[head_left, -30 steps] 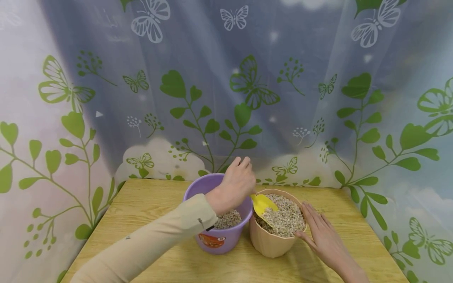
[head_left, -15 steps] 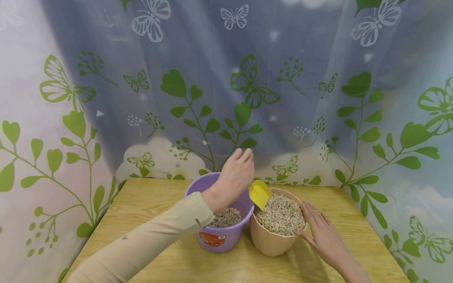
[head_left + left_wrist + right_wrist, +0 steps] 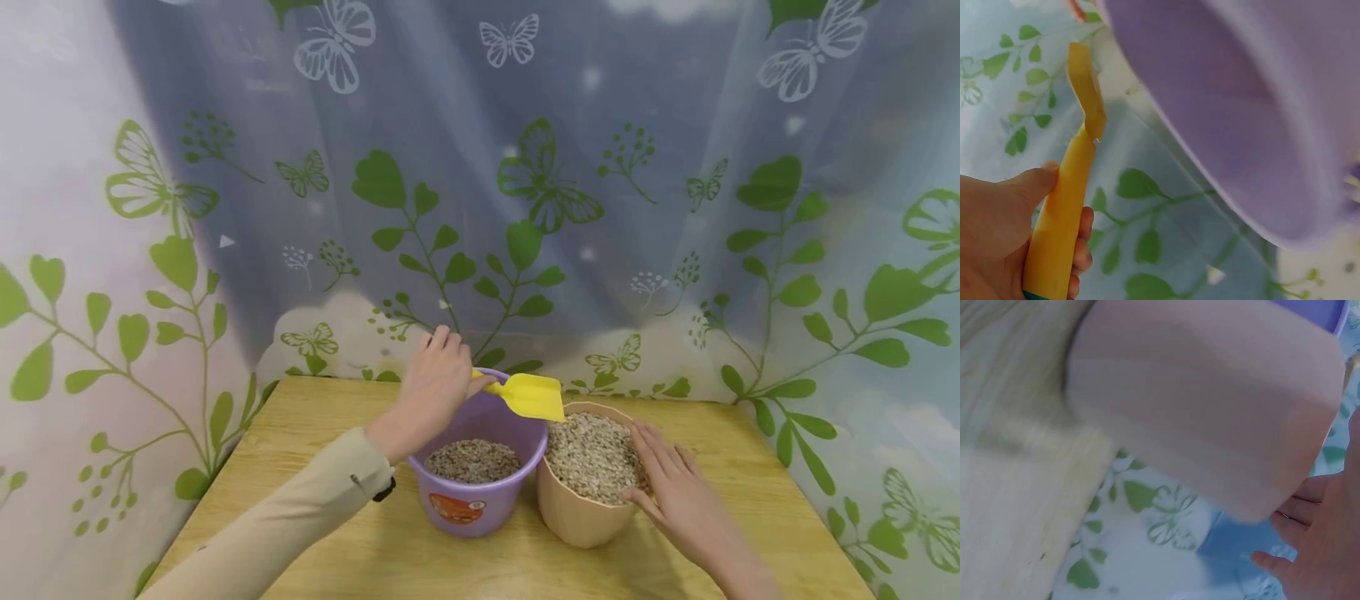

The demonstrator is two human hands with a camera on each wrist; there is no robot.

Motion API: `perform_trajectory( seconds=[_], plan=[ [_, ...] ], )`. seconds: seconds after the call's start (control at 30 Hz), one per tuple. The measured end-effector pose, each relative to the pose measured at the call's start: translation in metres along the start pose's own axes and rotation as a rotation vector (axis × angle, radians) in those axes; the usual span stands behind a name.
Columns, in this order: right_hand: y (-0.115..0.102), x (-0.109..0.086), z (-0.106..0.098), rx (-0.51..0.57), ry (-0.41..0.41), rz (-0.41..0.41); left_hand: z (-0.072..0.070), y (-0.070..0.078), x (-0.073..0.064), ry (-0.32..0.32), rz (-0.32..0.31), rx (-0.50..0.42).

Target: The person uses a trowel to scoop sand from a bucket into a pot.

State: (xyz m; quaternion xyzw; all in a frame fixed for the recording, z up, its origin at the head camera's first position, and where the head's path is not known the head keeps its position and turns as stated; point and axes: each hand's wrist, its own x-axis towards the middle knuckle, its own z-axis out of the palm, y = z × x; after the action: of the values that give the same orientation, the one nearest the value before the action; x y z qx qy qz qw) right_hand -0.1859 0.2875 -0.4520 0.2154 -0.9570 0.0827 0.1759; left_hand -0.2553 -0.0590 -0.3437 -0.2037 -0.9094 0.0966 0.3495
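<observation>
Left hand (image 3: 432,387) grips the scoop (image 3: 534,397) above the bucket (image 3: 501,502), pointed toward the pot (image 3: 579,512). Right hand (image 3: 681,498) touches the pot's side. Bucket and pot, both containing granules (image 3: 594,460), stand adjacent near the table's (image 3: 375,554) back edge.

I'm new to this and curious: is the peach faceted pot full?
The pot looks nearly full: beige-grey grains reach close to its rim.

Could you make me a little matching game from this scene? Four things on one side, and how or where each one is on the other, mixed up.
1. Scoop
2. Purple bucket
3. Peach pot
4. Right hand

A. Filled with grains to near the rim
B. Resting against a container's side
C. Has a red label on its front
D. Gripped in the left hand

Pairs: 1-D, 2-C, 3-A, 4-B
</observation>
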Motion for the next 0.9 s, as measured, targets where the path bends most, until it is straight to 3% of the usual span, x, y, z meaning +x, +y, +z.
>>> perform_trajectory(
  seconds=[0.1,0.23,0.4,0.7,0.9],
  plan=[
    [-0.012,0.013,0.001,0.008,0.01,-0.052,0.002,-0.014,-0.014,-0.054,-0.022,0.013],
    [-0.027,0.029,0.007,-0.015,0.098,-0.167,0.007,-0.029,-0.03,-0.091,-0.032,0.054],
    [-0.049,0.051,0.013,0.006,0.082,-0.214,0.014,-0.04,-0.044,-0.162,0.037,0.174],
    [-0.072,0.077,0.026,0.034,0.025,-0.207,0.025,-0.02,-0.039,-0.375,0.196,0.436],
    [-0.073,0.08,0.028,0.001,-0.005,-0.191,0.037,-0.003,-0.037,-0.522,0.257,0.5]
  ],
)
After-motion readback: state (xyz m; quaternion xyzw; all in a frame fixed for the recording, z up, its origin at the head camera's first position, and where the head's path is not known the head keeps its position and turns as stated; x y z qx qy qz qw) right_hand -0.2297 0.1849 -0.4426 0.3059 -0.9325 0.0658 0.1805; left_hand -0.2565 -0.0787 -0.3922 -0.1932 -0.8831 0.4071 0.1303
